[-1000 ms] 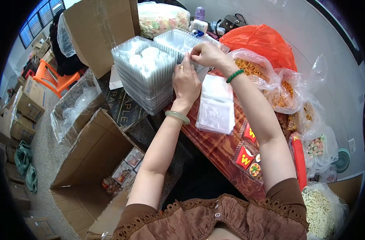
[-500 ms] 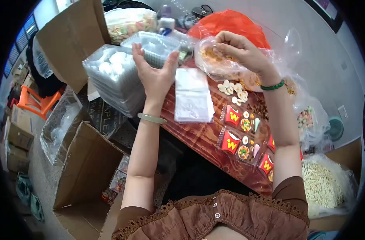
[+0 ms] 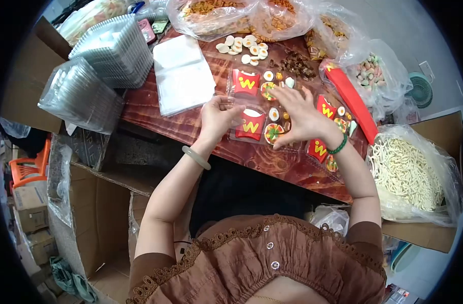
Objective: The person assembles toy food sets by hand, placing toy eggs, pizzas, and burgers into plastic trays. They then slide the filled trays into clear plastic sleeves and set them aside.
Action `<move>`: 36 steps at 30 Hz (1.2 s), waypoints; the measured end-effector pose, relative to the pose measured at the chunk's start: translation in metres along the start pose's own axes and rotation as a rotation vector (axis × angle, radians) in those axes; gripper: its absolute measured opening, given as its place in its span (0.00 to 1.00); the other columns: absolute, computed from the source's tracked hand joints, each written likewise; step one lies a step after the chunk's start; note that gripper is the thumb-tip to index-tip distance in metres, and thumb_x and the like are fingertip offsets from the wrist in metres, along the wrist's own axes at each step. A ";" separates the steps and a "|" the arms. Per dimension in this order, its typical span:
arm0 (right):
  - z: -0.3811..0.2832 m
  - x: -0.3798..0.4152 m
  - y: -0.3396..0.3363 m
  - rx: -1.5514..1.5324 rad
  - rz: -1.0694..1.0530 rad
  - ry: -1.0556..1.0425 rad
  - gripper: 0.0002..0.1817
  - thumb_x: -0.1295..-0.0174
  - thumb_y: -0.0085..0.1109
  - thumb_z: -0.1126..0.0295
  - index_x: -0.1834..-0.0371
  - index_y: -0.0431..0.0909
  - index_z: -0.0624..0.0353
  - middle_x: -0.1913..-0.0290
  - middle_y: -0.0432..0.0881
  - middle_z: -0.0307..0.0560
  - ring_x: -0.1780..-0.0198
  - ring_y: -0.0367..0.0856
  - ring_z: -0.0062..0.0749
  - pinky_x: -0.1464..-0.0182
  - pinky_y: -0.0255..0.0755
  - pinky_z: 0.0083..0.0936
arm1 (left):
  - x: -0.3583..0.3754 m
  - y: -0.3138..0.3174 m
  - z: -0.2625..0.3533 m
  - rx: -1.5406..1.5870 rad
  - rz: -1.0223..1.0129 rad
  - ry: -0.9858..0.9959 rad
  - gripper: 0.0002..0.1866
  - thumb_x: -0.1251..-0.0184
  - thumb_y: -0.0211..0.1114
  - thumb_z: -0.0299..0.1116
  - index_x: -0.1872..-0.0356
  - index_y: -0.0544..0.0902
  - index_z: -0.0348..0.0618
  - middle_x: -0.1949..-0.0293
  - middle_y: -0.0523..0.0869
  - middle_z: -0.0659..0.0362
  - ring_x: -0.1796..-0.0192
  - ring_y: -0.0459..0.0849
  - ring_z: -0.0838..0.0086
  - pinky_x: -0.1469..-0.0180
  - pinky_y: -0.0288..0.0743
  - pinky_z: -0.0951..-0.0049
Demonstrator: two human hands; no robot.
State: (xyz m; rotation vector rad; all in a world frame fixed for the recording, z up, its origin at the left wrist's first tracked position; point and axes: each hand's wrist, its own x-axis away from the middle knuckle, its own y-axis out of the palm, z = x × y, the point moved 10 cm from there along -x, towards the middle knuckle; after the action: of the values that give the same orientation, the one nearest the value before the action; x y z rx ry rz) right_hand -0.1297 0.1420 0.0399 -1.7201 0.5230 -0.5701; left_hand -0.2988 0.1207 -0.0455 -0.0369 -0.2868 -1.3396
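Note:
My left hand [image 3: 217, 120] is at the left edge of a clear plastic tray, its thumb and fingers curved but apart. The tray contains a red fries-box piece [image 3: 249, 124] marked with a yellow W, a small egg piece [image 3: 274, 114] and a round pizza-like piece [image 3: 274, 133]. Over that tray's right side, my right hand [image 3: 303, 117] spreads its fingers, partly hiding the contents. Directly behind is another filled tray with a red W box [image 3: 245, 82]. To the right, more red W pieces [image 3: 326, 107] lie in trays.
Stacked clear trays [image 3: 107, 50] stand at left beside white bags [image 3: 183, 76]. Loose egg pieces [image 3: 241, 48] and brown bits [image 3: 298, 66] lie at the back. A bag of cream-coloured sticks [image 3: 406, 172] sits in a carton at right; an open cardboard box [image 3: 99, 213] is lower left.
Both hands have come down and nearer, from the clear containers and the bags at the back to the filled trays. The view has tilted down and shifted right.

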 end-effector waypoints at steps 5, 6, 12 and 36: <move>-0.006 0.006 0.033 -0.070 0.076 -0.034 0.67 0.77 0.78 0.43 0.27 0.51 0.49 0.30 0.55 0.52 0.28 0.52 0.49 0.31 0.37 0.64 | 0.013 -0.014 0.068 -0.804 0.029 0.324 0.26 0.42 0.70 0.36 0.47 0.75 0.28 0.54 0.82 0.44 0.61 0.85 0.64 0.57 0.80 0.69; -0.005 0.007 0.034 -0.076 0.073 -0.045 0.67 0.77 0.78 0.43 0.27 0.51 0.49 0.30 0.55 0.52 0.28 0.52 0.49 0.31 0.37 0.64 | 0.009 -0.035 0.074 -0.810 0.104 0.568 0.26 0.43 0.71 0.36 0.47 0.76 0.31 0.46 0.78 0.40 0.47 0.80 0.56 0.46 0.75 0.64; -0.002 0.011 0.028 -0.080 0.134 -0.064 0.65 0.77 0.77 0.39 0.28 0.55 0.46 0.27 0.52 0.55 0.26 0.47 0.53 0.32 0.35 0.66 | -0.038 -0.134 0.055 -0.940 0.115 0.398 0.24 0.49 0.75 0.34 0.49 0.82 0.42 0.43 0.78 0.54 0.40 0.73 0.61 0.42 0.71 0.62; -0.069 -0.218 0.016 0.143 0.524 -0.160 0.01 0.44 0.63 0.65 0.70 0.82 0.44 0.63 0.78 0.32 0.51 0.73 0.27 0.42 0.52 0.41 | -0.029 -0.104 0.058 -1.291 -0.035 0.522 0.45 0.61 0.73 0.66 0.49 0.79 0.37 0.55 0.83 0.48 0.46 0.78 0.57 0.47 0.73 0.59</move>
State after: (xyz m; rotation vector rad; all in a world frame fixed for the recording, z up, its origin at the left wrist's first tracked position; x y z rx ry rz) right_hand -0.3435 0.2206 0.0159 -1.4018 0.7638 -0.0911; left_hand -0.4153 0.1351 -0.0101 -0.7460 1.0453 -1.3184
